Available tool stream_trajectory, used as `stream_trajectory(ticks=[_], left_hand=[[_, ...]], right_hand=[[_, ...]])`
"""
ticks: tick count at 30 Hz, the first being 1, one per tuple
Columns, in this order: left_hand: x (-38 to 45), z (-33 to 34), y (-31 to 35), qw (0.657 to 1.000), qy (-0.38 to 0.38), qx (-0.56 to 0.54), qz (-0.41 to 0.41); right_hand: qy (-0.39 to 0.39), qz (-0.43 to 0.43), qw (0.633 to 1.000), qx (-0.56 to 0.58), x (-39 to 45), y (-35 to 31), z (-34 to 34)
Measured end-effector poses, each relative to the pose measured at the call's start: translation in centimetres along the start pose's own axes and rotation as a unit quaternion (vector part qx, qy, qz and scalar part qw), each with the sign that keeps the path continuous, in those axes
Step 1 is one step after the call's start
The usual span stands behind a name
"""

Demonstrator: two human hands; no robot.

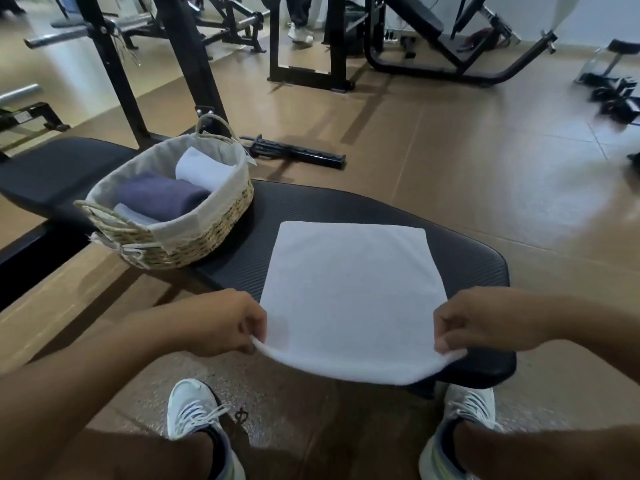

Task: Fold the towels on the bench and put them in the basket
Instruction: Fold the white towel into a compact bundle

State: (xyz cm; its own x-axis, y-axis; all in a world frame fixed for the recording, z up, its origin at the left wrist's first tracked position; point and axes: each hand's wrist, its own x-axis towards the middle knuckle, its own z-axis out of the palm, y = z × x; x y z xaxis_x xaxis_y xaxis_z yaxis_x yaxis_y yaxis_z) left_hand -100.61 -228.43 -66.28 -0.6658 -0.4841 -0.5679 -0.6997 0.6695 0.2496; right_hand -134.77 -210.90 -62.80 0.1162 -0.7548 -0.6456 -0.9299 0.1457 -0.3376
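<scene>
The white towel (pixel 349 292) lies flat on the black padded surface (pixel 478 268), its near edge lifted off the pad and hanging slightly past the front lip. The left hand (pixel 221 323) pinches the near left corner and the right hand (pixel 485 320) pinches the near right corner, each grip closed on the cloth between thumb and fingers. Between the two grips the edge sags in a shallow curve, so the cloth is not quite taut.

The step in hand looks like a fold away from the body, near edge carried to the far edge. To do it well, I would judge that the two grips should pull gently apart first to take out the sag, then rise and travel forward together at the same height, so the corners land squarely on the far corners. Dropping one side early would skew the fold.

Beyond the left grip and further along the surface stands the woven basket (pixel 194 237), already holding a dark rolled towel (pixel 162 195) and a pale rolled towel (pixel 204 168). Room remains near its front end.
</scene>
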Motion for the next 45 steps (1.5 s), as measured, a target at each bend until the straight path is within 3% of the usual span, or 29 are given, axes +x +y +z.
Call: stream_trajectory(ticks=[2, 4, 7, 9, 15, 18, 23, 29, 32, 37, 41, 45], left_hand=[[1.0, -1.3, 0.0, 0.998, -0.047, -0.027, 0.010], [2.7, -2.8, -0.5, 0.995, -0.004, -0.100, 0.006], [6.3, -4.0, -1.5, 0.959, 0.212, -0.170, -0.079], [8.5, -3.3, -2.1, 0.920, 0.311, -0.199, -0.133], [12.2, -2.8, -1.5, 0.897, 0.337, -0.243, -0.153], [13.1, -3.1, -0.9, 0.888, 0.342, -0.276, -0.138], [13.5, -3.7, -1.3, 0.871, 0.317, -0.360, -0.105], [12.7, -4.7, 0.2, 0.893, 0.237, -0.372, -0.091], [12.2, -4.8, 0.6, 0.915, 0.214, -0.332, -0.084], [11.6, -4.5, 0.3, 0.912, 0.236, -0.333, -0.050], [11.0, -4.1, 0.0, 0.861, 0.295, -0.414, -0.018], [10.3, -4.1, 0.3, 0.833, 0.389, -0.393, -0.021]], right_hand=[[0.024, 0.007, 0.997, 0.079, 1.2, -0.1, -1.5], [0.145, 0.037, 0.978, 0.142, 3.8, 1.2, -3.0], [0.348, 0.117, 0.909, 0.195, 8.5, 4.5, -3.8], [0.384, 0.153, 0.880, 0.235, 10.5, 5.9, -3.6], [0.373, 0.197, 0.878, 0.227, 13.0, 6.7, -4.4], [0.338, 0.214, 0.897, 0.189, 13.7, 6.6, -5.2], [0.327, 0.189, 0.910, 0.170, 13.2, 5.9, -5.6], [0.390, 0.113, 0.885, 0.227, 12.1, 5.8, -4.7], [0.374, 0.063, 0.887, 0.265, 11.0, 5.1, -4.6], [0.319, 0.019, 0.910, 0.263, 8.7, 4.4, -4.0], [0.344, 0.016, 0.924, 0.164, 7.8, 4.4, -3.6], [0.352, -0.002, 0.927, 0.126, 7.4, 4.5, -3.5]])
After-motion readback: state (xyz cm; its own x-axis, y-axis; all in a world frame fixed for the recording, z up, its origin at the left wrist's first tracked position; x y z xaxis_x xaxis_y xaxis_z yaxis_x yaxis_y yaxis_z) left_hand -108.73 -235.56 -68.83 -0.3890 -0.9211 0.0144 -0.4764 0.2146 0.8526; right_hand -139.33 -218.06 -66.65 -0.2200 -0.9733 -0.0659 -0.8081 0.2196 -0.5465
